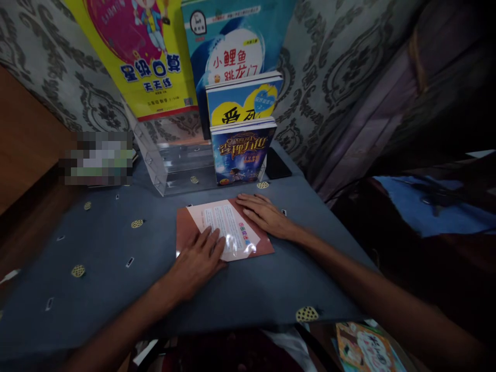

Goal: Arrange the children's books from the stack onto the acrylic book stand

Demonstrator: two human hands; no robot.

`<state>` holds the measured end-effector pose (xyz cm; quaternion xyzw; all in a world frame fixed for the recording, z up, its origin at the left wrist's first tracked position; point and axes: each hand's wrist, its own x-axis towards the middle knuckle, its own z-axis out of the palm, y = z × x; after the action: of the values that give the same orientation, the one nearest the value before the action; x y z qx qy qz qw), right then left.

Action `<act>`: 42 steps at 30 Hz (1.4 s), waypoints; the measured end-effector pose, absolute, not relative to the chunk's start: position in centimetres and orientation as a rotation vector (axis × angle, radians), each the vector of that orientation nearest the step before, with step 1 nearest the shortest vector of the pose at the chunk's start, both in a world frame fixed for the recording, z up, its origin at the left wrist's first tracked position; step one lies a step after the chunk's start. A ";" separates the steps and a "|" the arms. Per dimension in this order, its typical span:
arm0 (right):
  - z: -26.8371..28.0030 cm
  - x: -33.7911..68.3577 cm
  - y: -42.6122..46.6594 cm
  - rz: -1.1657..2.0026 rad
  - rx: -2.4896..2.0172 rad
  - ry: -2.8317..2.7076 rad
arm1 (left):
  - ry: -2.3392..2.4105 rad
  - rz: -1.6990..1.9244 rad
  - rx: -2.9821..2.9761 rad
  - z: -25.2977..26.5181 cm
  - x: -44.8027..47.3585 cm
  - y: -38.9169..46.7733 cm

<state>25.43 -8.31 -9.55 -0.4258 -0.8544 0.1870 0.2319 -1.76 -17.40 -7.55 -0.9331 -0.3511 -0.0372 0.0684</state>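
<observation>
A thin glossy book (pixel 251 247) with a reddish-brown and pale pink cover lies flat on the table, turned sideways to me. My left hand (pixel 201 258) rests on its lower left part, fingers stretched out over the cover. On its upper right edge lies my right hand (pixel 265 214), fingers extended and flat. Neither hand grips anything. Just beyond the book stands a clear acrylic book rack (pixel 182 181). It holds a dark blue book (pixel 242 155) in front, a blue and yellow book (pixel 244 98) behind that, and a teal book (pixel 236 46) at the back.
A yellow workbook (pixel 155 67) leans at the rack's left. Blurred-out items (pixel 98 157) sit at the table's far left, and a dark flat object (pixel 277 164) lies right of the rack. Blue-grey cloth covers the table (pixel 108 243). Below the front edge are colourful books (pixel 366 349).
</observation>
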 end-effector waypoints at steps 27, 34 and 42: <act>-5.1 24.0 -10.6 1.749 -0.803 -1.315 | -2.890 -2.270 -2.320 -2.3 -4.1 -14.0; -7.9 23.6 -9.9 1.253 -1.224 -1.649 | -2.146 -0.382 -2.565 -4.5 -7.7 -13.7; -7.2 23.4 -11.1 0.965 -1.276 -1.846 | -1.739 -0.516 -2.655 -6.3 -6.1 -11.2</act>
<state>23.44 -11.11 -7.23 -0.4908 -0.7101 0.3712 0.3422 -6.06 -11.24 -6.33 -0.8251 -0.5405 -0.1603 -0.0369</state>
